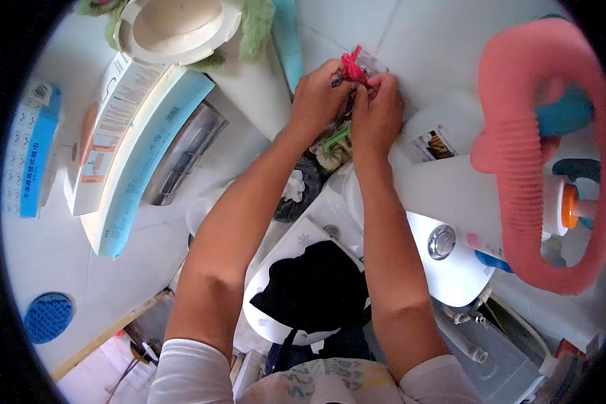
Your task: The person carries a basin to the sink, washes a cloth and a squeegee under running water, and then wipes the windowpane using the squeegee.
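Both of my arms reach up to the top middle of the head view. My left hand (316, 97) and my right hand (378, 111) are side by side, fingers closed around a dark patterned bundle with a red tie (352, 67) at its top. Clear plastic shows beside the tie. Just below the hands are a green strap (338, 138) and a pale, flower-like object (330, 159). A black bag (306, 195) with white tissue (293, 186) lies under my left forearm.
Below is a toilet lid (262, 313) with a black cloth (313, 286) on it. The flush button (442, 242) is right. A pink ribbed object (522, 168) looms right. Boxes (114, 121) stand left, near a white round-topped object (178, 23) and a blue floor disc (48, 317).
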A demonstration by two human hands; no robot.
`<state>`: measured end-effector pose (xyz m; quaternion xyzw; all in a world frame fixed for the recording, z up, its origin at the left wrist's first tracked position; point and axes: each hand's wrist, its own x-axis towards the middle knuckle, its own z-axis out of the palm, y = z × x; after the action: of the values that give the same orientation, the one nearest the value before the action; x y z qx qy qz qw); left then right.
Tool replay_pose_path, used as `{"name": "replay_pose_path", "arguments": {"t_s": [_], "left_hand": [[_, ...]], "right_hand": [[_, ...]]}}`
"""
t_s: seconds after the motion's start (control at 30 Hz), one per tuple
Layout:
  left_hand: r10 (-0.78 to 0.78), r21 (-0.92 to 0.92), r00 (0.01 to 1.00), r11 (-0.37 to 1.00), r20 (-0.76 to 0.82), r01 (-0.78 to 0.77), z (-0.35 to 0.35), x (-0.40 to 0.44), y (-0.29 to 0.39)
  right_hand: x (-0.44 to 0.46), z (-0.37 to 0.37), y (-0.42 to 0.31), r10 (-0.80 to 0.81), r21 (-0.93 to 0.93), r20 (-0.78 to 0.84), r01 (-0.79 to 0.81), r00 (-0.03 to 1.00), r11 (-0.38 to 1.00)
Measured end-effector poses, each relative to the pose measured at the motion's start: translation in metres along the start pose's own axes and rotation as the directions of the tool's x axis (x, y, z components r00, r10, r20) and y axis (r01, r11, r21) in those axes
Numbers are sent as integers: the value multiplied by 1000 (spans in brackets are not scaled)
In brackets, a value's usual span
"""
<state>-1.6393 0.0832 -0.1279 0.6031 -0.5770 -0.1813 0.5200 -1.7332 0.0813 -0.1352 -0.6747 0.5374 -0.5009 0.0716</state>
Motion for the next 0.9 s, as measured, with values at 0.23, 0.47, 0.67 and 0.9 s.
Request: {"name": "replay_pose_path", "arguments": {"t_s": [0.23,0.47,0.67,0.9], "left_hand": [[-62,1,976,998,211,63,-8,16,-5],[-4,43,995,999,95,0,5,16,-27],[-211,53,960,977,183,204,4,7,-32],[-278,-26,960,960,-9,278,-15,-56,-30]], "right_hand": [[1,8,4,-41,-203,-38,33,998,979],[4,8,0,90,-240,93,-66,992,968],[2,2,-3,55,-270,149,-13,987,963],[-28,-43,-20,-81,-221,222,132,972,966]]}}
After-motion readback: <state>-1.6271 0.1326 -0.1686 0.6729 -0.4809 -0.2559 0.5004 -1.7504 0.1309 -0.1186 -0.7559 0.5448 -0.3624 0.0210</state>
